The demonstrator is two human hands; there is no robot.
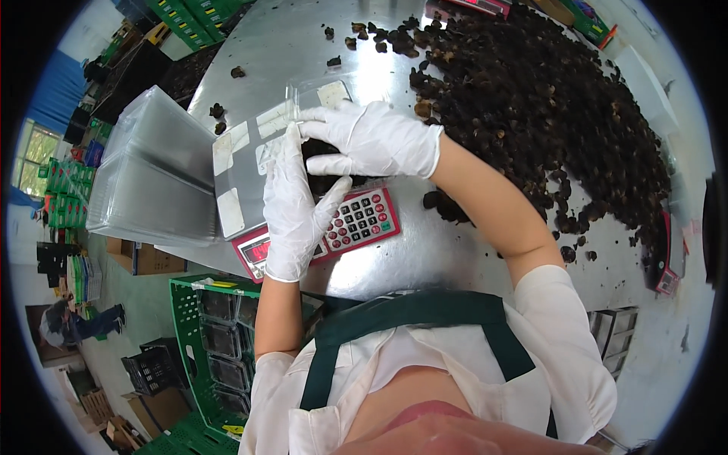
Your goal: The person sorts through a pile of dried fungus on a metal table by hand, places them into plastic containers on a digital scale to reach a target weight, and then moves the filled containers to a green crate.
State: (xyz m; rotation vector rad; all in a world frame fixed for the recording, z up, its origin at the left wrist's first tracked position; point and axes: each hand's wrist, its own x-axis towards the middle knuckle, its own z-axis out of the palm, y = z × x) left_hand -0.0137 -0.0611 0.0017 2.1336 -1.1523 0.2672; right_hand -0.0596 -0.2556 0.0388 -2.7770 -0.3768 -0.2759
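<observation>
Clear plastic container (293,97), mostly hidden under the gloves, sits on the scale (360,220) at the near left part of the metal counter (432,262), with dark brown pieces (317,146) showing between the hands. The left hand (292,201) comes over the near edge, its fingers straight and side by side, its thumb standing well off from them; the right hand (371,140) reaches in from the right, fingers pointing left above its lowered thumb, fingertips near those of the left. Whether the grip of either hand pinches the plastic, I cannot tell. A stack of clear plastic trays (155,182) stands at the left edge of the counter, just beside the scale, so there is little room on that side. Wider room lies along the near edge, where shiny metal runs from the scale toward the right, and toward the far left corner, where only a few loose pieces lie. A large heap of dark pieces (531,106) covers the far right part, spilling close to the right edge. Pale patches (230,208) cover parts of the scale plate, too worn to read; its keys bear printed characters, and its display (256,252) glows red, partly behind the left glove. Below the near edge, a green crate (184,303) holds clear tubs (227,339).
</observation>
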